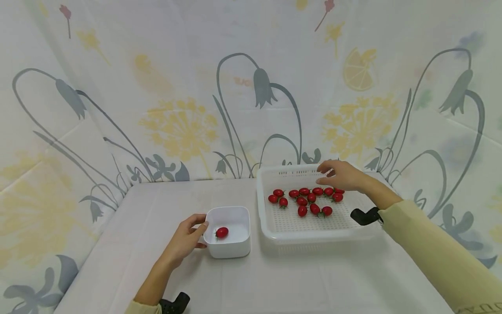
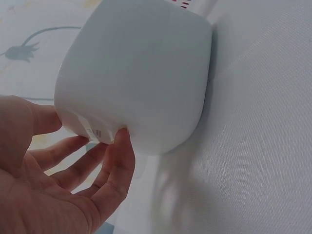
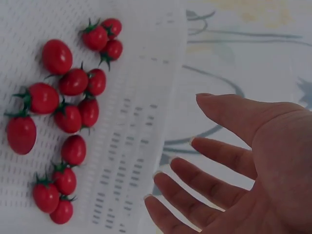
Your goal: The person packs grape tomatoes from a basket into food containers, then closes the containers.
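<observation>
A small white bowl (image 1: 235,249) stands on the table with one cherry tomato (image 1: 222,232) inside. My left hand (image 1: 201,235) rests against its left side, thumb at the rim. In the left wrist view the fingers (image 2: 73,161) lie loosely spread, touching the bowl's (image 2: 136,78) lower edge. To the right stands a white perforated tray (image 1: 290,223) with several cherry tomatoes (image 1: 306,200). My right hand (image 1: 324,174) hovers over the tray's far right part, fingers relaxed and holding nothing. The right wrist view shows its open palm (image 3: 180,165) beside the tomatoes (image 3: 73,112) on the tray (image 3: 136,122).
A white cloth covers the table (image 1: 298,279). Flower-printed fabric walls (image 1: 180,126) close it in at the back and on both sides. Black wrist mounts (image 1: 364,216) sit on both forearms.
</observation>
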Demonstrator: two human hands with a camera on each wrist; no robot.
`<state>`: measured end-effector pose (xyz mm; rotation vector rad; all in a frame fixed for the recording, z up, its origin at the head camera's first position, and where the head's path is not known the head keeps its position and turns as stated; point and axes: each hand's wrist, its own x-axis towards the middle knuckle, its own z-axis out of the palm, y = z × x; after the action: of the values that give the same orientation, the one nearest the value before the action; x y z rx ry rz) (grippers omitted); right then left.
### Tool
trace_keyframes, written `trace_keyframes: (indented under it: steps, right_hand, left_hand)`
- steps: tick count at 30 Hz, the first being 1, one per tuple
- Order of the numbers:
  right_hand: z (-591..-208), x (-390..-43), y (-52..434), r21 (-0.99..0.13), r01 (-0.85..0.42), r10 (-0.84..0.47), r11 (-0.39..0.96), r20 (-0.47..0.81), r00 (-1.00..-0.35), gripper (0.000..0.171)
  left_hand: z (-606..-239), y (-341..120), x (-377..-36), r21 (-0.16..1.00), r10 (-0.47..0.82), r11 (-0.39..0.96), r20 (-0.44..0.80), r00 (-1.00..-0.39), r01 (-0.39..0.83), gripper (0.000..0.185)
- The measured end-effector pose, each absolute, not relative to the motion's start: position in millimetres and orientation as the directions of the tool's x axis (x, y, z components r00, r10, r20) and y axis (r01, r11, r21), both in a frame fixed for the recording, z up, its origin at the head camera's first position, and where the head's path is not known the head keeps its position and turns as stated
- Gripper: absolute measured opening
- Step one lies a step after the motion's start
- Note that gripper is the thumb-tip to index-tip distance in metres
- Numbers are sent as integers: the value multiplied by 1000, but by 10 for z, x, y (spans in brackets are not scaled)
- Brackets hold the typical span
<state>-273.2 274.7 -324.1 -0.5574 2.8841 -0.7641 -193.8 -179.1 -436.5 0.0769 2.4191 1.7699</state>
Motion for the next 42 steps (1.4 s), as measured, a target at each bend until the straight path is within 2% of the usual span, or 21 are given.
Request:
trace_keyframes:
  steps: [10,18,22,31,39,42]
  right_hand:
    - [-3448,-2932,3068,-516,-150,-287,843,-196,-938,57]
    - [-3633,-3050,3186,-560,-81,-271,824,-265,-925,63]
    - [-3684,-3066,3191,-581,31,-207,814,-339,-918,62]
    - [-3825,-3124,3224,-547,185,-91,816,-438,-894,44]
    - [-3885,-3132,3186,-573,242,-79,783,-477,-875,37]
    - [-3932,-3154,3176,-569,240,-86,786,-485,-870,27]
  left_hand:
    - [-4341,-1785,-1937,949,132,313,-82,-988,-37,40]
    - [-4327,-1783,-1940,947,132,320,-87,-987,-41,38]
    - [-4328,-1778,-1939,946,122,321,-93,-988,-50,37]
    - [-4341,-1770,-1934,944,119,325,-100,-988,-57,37]
    - [-4364,-1775,-1947,944,110,324,-103,-989,-62,37]
    - [-4369,-1775,-1949,945,109,322,-103,-989,-63,37]
